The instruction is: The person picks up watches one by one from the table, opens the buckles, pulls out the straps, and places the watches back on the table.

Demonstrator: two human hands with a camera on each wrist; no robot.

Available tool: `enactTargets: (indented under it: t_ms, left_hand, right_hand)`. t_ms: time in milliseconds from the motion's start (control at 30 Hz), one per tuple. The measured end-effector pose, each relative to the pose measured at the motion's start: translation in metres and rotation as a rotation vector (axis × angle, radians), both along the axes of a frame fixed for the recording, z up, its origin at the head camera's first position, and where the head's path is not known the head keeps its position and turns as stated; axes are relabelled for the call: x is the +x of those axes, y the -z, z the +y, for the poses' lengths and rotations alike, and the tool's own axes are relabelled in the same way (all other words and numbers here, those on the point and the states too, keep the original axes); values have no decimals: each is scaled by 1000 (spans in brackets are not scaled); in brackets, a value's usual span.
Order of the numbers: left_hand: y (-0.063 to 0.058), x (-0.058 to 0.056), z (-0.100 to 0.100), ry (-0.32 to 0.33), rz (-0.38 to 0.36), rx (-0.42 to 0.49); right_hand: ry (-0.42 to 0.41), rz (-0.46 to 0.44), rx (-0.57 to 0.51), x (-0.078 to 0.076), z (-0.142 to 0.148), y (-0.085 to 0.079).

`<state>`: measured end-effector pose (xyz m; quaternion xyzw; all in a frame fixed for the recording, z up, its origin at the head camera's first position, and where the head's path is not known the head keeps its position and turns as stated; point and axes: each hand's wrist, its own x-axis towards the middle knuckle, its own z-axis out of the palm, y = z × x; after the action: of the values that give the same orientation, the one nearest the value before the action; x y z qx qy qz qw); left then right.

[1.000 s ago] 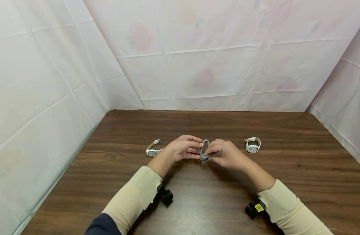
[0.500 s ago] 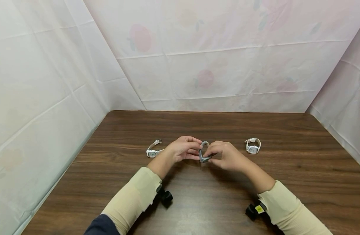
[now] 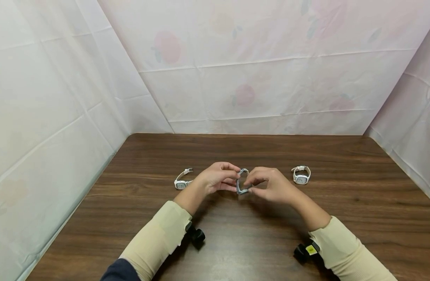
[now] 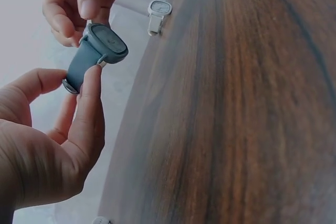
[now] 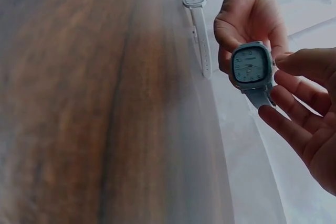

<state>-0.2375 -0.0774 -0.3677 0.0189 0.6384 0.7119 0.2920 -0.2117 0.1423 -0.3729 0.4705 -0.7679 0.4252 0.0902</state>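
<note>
Between my hands is a blue-grey wristwatch [image 3: 241,191], its strap forming a loop and its squarish dial facing the near side. My left hand [image 3: 215,178] holds it by the strap; in the left wrist view thumb and fingers of the left hand [image 4: 52,150] pinch the band below the case. From the other side my right hand [image 3: 271,185] grips the watch near its case. In the right wrist view the right thumb sits at the side of the watch case [image 5: 251,66], with fingertips of the right hand [image 5: 315,114] by the strap.
A white watch [image 3: 181,185] with its strap undone lies left of my hands, partly behind the left wrist. Another white watch [image 3: 301,179], its strap looped, stands to the right. The brown wooden table [image 3: 236,246] meets pale printed cloth [image 3: 243,93] at the back and sides.
The blue-grey watch has shifted slightly left and turned a little in my hands. My right fingers have changed position slightly at the case. Both white watches stay in place.
</note>
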Motion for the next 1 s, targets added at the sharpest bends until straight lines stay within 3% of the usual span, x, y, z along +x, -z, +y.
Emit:
enactTargets:
  t_ms: [200,433,700,1000]
  left_hand:
    - [1,-1,-1,25,94,-31]
    - [-1,-2,-4,76,267,-70]
    - [0,-3,-5,98,448,-52]
    - [-4,1,-5,99,526,-55]
  right_hand:
    - [115,-56,-14,-1,4,-5]
    - [263,-118,9,-3,8,-15]
    - [272,-256,-6,-3,11,-18]
    - [251,-316,-9,-3,11,-18]
